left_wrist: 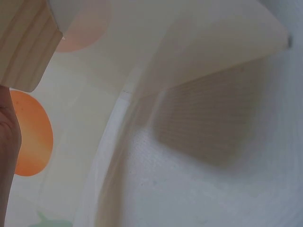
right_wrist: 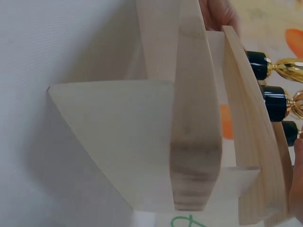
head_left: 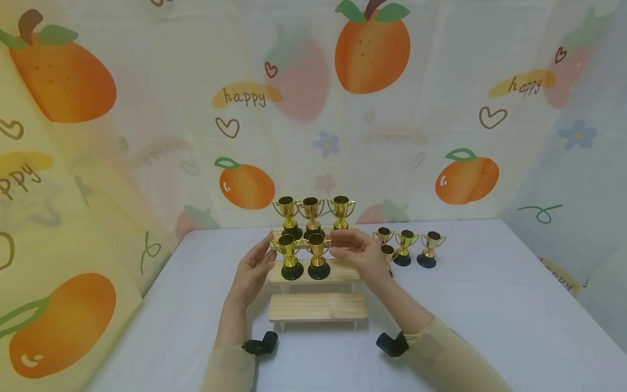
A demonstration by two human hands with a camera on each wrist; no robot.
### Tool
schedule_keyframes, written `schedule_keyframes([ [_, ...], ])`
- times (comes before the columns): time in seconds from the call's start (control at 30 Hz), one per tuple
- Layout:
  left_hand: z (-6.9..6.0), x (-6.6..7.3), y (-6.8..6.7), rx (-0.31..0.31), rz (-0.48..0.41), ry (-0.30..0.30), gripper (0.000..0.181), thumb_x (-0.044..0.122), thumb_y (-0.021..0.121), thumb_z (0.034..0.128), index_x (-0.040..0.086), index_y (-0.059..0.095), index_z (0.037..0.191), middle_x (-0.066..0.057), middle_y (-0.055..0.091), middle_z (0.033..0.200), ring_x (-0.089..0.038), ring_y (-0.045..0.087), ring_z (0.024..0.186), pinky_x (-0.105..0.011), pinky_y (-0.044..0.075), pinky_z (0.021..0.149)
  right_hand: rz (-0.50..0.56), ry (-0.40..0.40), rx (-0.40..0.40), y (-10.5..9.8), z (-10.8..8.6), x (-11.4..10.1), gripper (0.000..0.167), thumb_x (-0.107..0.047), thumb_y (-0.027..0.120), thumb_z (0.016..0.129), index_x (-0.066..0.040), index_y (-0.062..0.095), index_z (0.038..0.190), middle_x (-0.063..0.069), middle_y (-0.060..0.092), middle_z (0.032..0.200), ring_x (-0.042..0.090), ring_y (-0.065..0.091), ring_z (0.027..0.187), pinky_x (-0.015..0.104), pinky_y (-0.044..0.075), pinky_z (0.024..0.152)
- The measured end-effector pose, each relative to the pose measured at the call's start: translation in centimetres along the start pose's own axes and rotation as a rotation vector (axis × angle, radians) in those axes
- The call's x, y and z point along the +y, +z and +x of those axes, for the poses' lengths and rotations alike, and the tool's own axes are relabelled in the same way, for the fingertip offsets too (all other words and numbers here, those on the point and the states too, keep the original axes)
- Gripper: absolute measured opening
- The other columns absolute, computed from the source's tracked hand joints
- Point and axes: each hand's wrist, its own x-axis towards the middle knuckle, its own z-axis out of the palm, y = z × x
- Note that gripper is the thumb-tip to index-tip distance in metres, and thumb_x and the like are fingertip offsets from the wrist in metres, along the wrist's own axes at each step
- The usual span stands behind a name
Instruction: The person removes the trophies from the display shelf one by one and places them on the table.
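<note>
Two gold trophies on black bases stand upright on the middle wooden shelf, a left trophy (head_left: 289, 256) and a right trophy (head_left: 318, 257). My left hand (head_left: 252, 269) is beside the left trophy, fingers extended toward its handle. On the other side, my right hand (head_left: 361, 255) has its thumb and fingers spread apart by the right trophy's handle; whether they touch it is unclear. Three gold trophies (head_left: 312, 213) stand in a row on the top shelf behind. In the right wrist view, black trophy bases (right_wrist: 275, 103) show beyond the planks, and some fingers (right_wrist: 297, 184) appear at the edge.
Several more trophies (head_left: 405, 245) stand on the white table (head_left: 470, 316) right of the stand, some partly behind my right hand. The bottom wooden shelf (head_left: 313, 307) is in front, on clear supports. A printed fruit cloth (head_left: 392, 125) hangs behind.
</note>
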Motion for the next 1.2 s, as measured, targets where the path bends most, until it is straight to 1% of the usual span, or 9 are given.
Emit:
schedule_keyframes([
  [0.17, 0.1, 0.0, 0.0, 0.015, 0.013, -0.02, 0.066, -0.015, 0.047, 0.0922, -0.001, 0.026, 0.154, 0.0, 0.028, 0.165, 0.006, 0.052, 0.13, -0.013, 0.04, 0.113, -0.013, 0.033, -0.006, 0.7, 0.2, 0.2, 0.045, -0.004, 0.075, 0.082, 0.006, 0.06, 0.124, -0.016, 0.072, 0.108, 0.003, 0.067, 0.102, 0.019, 0.059, 0.091],
  [0.4, 0.0, -0.1, -0.1, 0.005, 0.011, -0.007, 0.067, -0.014, 0.048, 0.0921, -0.003, 0.024, 0.154, 0.002, 0.029, 0.164, 0.005, 0.052, 0.13, -0.014, 0.04, 0.114, -0.008, 0.073, -0.023, 1.5, 0.3, 0.1, 0.046, -0.007, 0.076, 0.082, 0.002, 0.061, 0.125, -0.011, 0.07, 0.112, 0.005, 0.067, 0.1, 0.022, 0.061, 0.087],
  [0.47, 0.0, 0.0, -0.1, 0.008, 0.012, -0.011, 0.067, -0.015, 0.048, 0.0922, -0.002, 0.024, 0.154, 0.0, 0.028, 0.165, 0.005, 0.052, 0.13, -0.014, 0.041, 0.113, -0.014, 0.084, -0.018, 1.6, 0.4, 0.0, 0.046, -0.009, 0.077, 0.082, 0.0, 0.062, 0.125, -0.007, 0.069, 0.116, 0.005, 0.067, 0.1, 0.022, 0.061, 0.087],
  [0.57, 0.0, 0.0, 0.0, 0.014, 0.017, -0.02, 0.066, -0.015, 0.047, 0.0923, -0.001, 0.025, 0.154, -0.005, 0.023, 0.166, 0.006, 0.052, 0.129, -0.013, 0.041, 0.113, -0.028, 0.084, -0.007, 1.8, 0.5, 0.0, 0.047, -0.01, 0.078, 0.081, -0.001, 0.063, 0.125, 0.0, 0.069, 0.12, 0.004, 0.067, 0.099, 0.021, 0.06, 0.088],
  [0.67, 0.1, 0.1, 0.0, 0.016, 0.02, -0.029, 0.066, -0.015, 0.046, 0.0927, -0.001, 0.025, 0.154, -0.009, 0.018, 0.167, 0.007, 0.051, 0.129, -0.013, 0.04, 0.113, -0.035, 0.073, -0.003, 2.0, 0.6, 0.0, 0.048, -0.012, 0.079, 0.081, -0.001, 0.063, 0.124, 0.002, 0.068, 0.121, 0.004, 0.067, 0.098, 0.019, 0.06, 0.087],
  [0.77, 0.1, 0.0, 0.0, 0.013, 0.02, -0.026, 0.066, -0.014, 0.047, 0.093, -0.001, 0.025, 0.154, -0.012, 0.015, 0.167, 0.007, 0.051, 0.129, -0.013, 0.04, 0.113, -0.037, 0.072, 0.0, 2.1, 0.7, 0.1, 0.047, -0.013, 0.08, 0.08, -0.001, 0.064, 0.123, -0.003, 0.068, 0.118, 0.004, 0.066, 0.096, 0.018, 0.059, 0.085],
  [0.93, 0.1, 0.0, 0.0, 0.007, 0.016, -0.021, 0.066, -0.013, 0.049, 0.093, -0.001, 0.025, 0.154, -0.012, 0.016, 0.167, 0.007, 0.051, 0.13, -0.014, 0.04, 0.114, -0.018, 0.088, 0.0, 2.2, 0.8, 0.2, 0.048, -0.011, 0.08, 0.08, 0.0, 0.064, 0.123, -0.013, 0.069, 0.109, 0.003, 0.067, 0.095, 0.018, 0.06, 0.081],
  [1.2, 0.2, -0.1, -0.1, 0.016, 0.015, -0.032, 0.067, -0.012, 0.05, 0.0926, 0.0, 0.025, 0.154, -0.009, 0.017, 0.167, 0.006, 0.051, 0.13, -0.013, 0.04, 0.113, -0.015, 0.11, -0.001, 2.3, 0.7, 0.0, 0.048, -0.01, 0.08, 0.08, 0.0, 0.064, 0.123, -0.015, 0.071, 0.102, 0.004, 0.069, 0.091, 0.019, 0.06, 0.079],
])
